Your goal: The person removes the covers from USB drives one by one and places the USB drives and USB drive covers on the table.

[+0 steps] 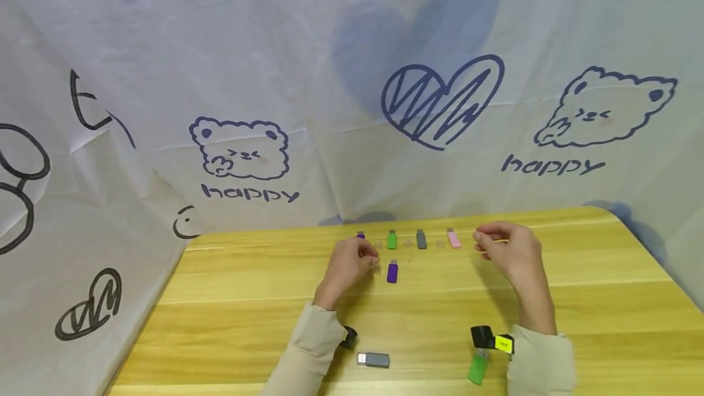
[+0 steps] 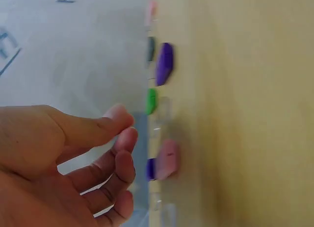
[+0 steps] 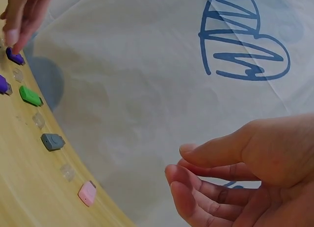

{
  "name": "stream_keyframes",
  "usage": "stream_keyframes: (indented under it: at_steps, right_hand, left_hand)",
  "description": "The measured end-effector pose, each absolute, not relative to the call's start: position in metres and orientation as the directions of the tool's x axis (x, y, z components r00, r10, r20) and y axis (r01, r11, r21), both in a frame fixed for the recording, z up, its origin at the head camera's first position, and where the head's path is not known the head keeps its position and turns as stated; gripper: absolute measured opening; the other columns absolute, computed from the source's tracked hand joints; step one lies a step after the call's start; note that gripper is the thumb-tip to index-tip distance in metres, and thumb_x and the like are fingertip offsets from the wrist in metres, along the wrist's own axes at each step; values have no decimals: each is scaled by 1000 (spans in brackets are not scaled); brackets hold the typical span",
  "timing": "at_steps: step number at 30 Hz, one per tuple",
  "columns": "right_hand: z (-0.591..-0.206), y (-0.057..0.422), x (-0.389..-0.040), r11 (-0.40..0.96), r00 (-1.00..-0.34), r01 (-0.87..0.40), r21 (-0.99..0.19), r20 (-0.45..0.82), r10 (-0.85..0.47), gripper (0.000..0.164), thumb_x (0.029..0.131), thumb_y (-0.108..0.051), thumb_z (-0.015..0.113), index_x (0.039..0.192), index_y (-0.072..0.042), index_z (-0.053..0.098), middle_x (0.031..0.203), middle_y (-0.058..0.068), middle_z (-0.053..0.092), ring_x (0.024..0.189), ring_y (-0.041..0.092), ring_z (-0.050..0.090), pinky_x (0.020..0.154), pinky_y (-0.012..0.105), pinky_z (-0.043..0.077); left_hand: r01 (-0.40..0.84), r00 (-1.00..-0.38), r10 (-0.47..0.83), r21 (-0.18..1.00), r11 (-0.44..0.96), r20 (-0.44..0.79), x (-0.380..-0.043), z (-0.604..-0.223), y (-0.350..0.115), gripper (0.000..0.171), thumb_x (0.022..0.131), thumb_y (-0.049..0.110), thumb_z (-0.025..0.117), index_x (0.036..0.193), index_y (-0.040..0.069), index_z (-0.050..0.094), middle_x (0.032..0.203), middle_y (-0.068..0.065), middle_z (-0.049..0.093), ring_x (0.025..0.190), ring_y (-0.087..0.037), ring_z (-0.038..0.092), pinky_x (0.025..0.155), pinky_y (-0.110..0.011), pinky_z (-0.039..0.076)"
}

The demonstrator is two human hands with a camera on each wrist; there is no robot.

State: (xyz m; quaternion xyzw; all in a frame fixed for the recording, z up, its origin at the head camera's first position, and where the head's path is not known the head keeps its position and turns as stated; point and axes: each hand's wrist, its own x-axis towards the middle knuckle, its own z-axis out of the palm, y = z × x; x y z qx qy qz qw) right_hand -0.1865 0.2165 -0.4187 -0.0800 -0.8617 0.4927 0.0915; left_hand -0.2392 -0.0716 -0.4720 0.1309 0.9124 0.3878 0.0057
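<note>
My left hand [image 1: 350, 261] hovers over the back of the table with loosely bent fingers and nothing visible between thumb and forefinger. Near it, the left wrist view shows a pink USB stick [image 2: 168, 160] in front of a purple one [image 2: 151, 169]. A second purple USB stick [image 1: 392, 271] lies to that hand's right. Along the back edge are a green USB stick [image 1: 392, 239], a grey one [image 1: 421, 239] and a pink one [image 1: 453, 238], with small clear pieces [image 1: 408, 242] between them. My right hand [image 1: 511, 252] is raised right of that pink stick, fingers slightly bent, holding nothing visible.
Closer to me lie a grey USB stick [image 1: 374, 360] and, by the right wrist strap, a green one [image 1: 478, 367]. A white cloth [image 1: 330, 78] with drawings hangs behind the wooden table [image 1: 231, 316] and at its left.
</note>
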Motion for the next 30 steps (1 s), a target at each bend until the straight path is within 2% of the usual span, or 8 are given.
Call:
stream_keyframes:
  at_steps: [4, 8, 13, 21, 30]
  right_hand:
    - [-416, 214, -186, 529, -974, 40, -848, 85, 211, 26, 92, -17, 63, 109, 3, 65, 94, 18, 66, 75, 24, 68, 63, 27, 57]
    - [-413, 211, -185, 559, -979, 17, -829, 101, 179, 28, 92, -19, 63, 110, 2, 65, 93, 15, 66, 72, 18, 66, 62, 27, 56]
    - [-412, 208, -186, 615, -979, -28, -788, 146, 143, 28, 92, -20, 63, 111, 0, 65, 96, 14, 66, 77, 22, 66, 62, 27, 54]
    - [-418, 181, -190, 636, -982, -155, -756, 191, -12, 25, 90, -18, 67, 110, -5, 65, 95, 8, 65, 87, 27, 65, 73, 38, 54]
    - [-428, 136, -175, 663, -945, -325, -674, 212, -248, 32, 85, -13, 72, 115, -9, 63, 103, 5, 63, 91, 23, 61, 75, 36, 55]
  left_hand:
    - [207, -975, 188, 804, 557, 121, -236, -465, -79, 10, 89, 8, 66, 95, 3, 72, 85, -5, 67, 69, -20, 62, 56, -26, 51]
    - [260, -966, 151, 810, 526, 211, -235, -460, -88, 12, 89, 10, 67, 98, 5, 72, 87, -2, 69, 77, -16, 62, 66, -27, 51]
    - [320, -947, 133, 822, 471, 292, -236, -451, -97, 14, 90, 9, 65, 102, 4, 71, 91, -4, 70, 82, -17, 63, 72, -32, 53]
    - [268, -962, 79, 861, 431, 260, -233, -447, -115, 14, 90, 9, 65, 103, 9, 71, 92, -4, 68, 82, -17, 63, 73, -30, 54]
    - [245, -969, 71, 882, 402, 236, -235, -443, -124, 15, 90, 9, 64, 104, 9, 70, 93, -5, 67, 82, -18, 63, 72, -30, 54]
